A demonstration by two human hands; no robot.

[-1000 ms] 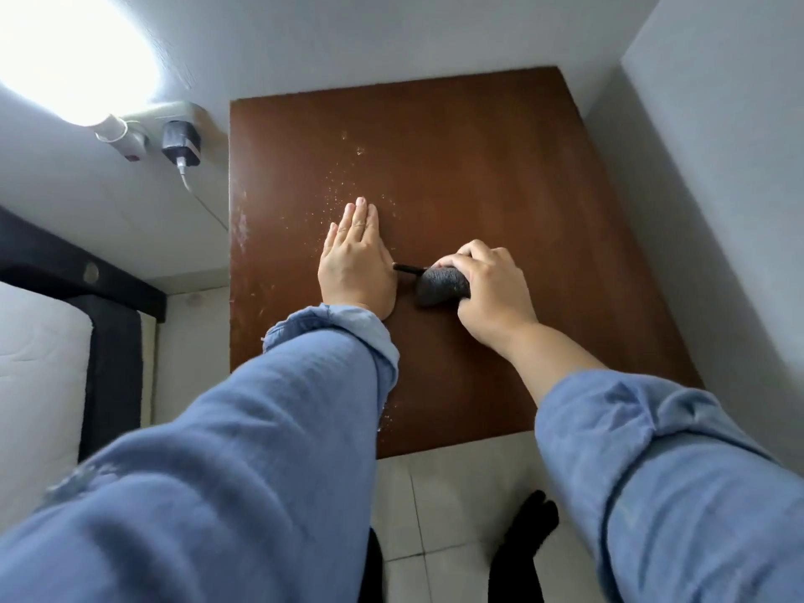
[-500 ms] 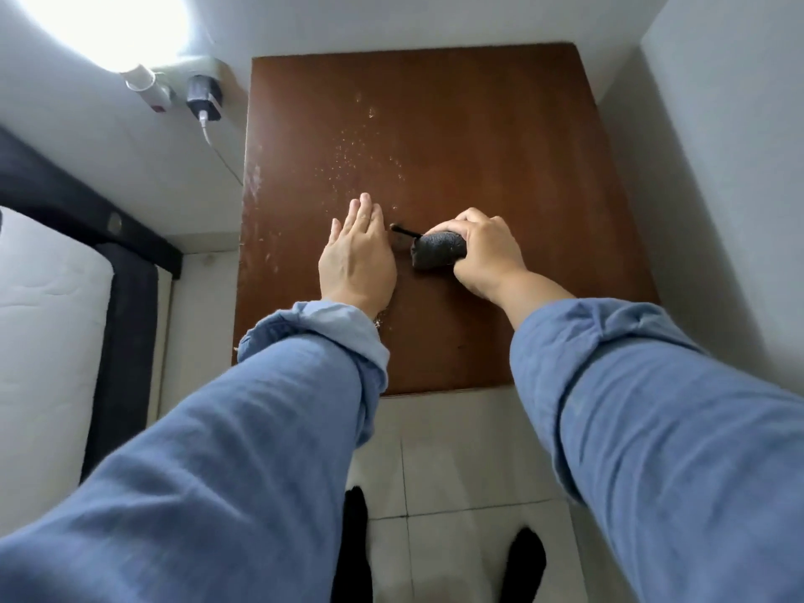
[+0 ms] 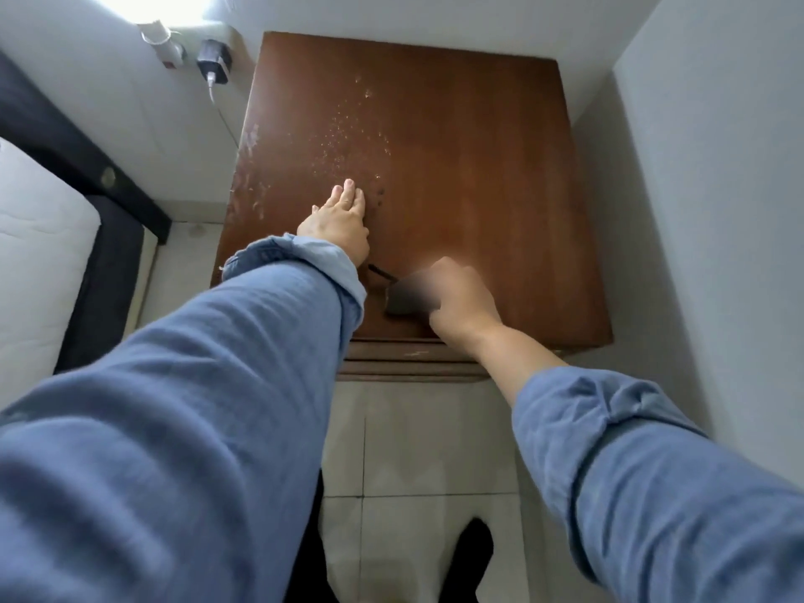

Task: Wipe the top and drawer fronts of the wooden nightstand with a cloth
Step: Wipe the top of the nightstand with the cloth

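Head view: your right hand [image 3: 463, 300] is closed in a tight grip on the dark cloth [image 3: 404, 300], which sits bunched on the nightstand top [image 3: 478, 167] near its front edge, at about 6 o'clock on the wood. The cloth and your knuckles are smeared with motion blur, so you are mid-stroke. A thin dark strip, perhaps a loop or tag, trails from the cloth toward 10 o'clock.

Your left hand [image 3: 341, 221] lies flat and open on the top, fingers together pointing to 12 o'clock, gripping nothing; it looks to be bracing you.

What has just changed: a second ago the cloth was near the middle of the top, just beside your left hand. It has since been pulled back toward you, and the two hands are now apart. That reads as a sweep drawing dust to the front edge.

Pale crumbs [image 3: 348, 128] are scattered from the centre toward 11 o'clock, beyond your left fingertips, and whitish scuffs [image 3: 250, 176] mark the edge at 9 o'clock. So the top is only part done. The drawer fronts [image 3: 409, 363] show just as a sliver below the front edge, and I judge them not yet wiped.

A charger [image 3: 213, 63] is plugged in on the wall at 11 o'clock, off the wood.
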